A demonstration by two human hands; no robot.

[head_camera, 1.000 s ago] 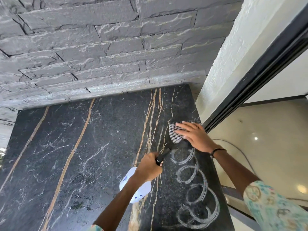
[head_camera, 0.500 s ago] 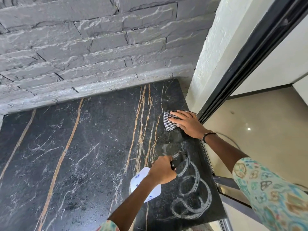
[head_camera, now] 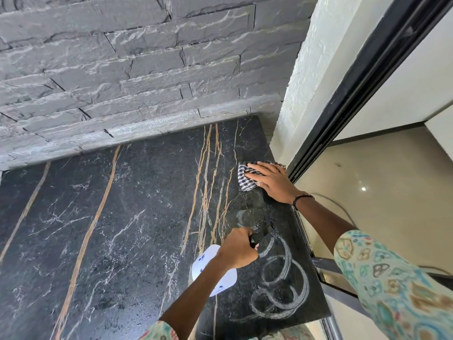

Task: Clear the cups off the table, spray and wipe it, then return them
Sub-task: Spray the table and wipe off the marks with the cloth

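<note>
Nearest in, the left hand [head_camera: 236, 249] wraps its grip around a white spray bottle [head_camera: 212, 271], nozzle aimed toward one o'clock. Looping wet streaks [head_camera: 282, 285] curl along the counter [head_camera: 110, 229] edge at four o'clock. Further out at two o'clock, the right hand [head_camera: 272, 181] lies flat, fingers straight, pressing a checked cloth [head_camera: 245, 177]. Best play, I'd say: overlapping passes, firm pressure, right into that corner. No cups in view. Black gold-veined counter, grey stone wall [head_camera: 147, 69] at twelve, dark door frame [head_camera: 355, 94] right.

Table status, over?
Right hand flat on checked cloth, far right corner. Left hand grips spray bottle. Table cup-free, swirl marks near edge. Nothing obstructing.
</note>
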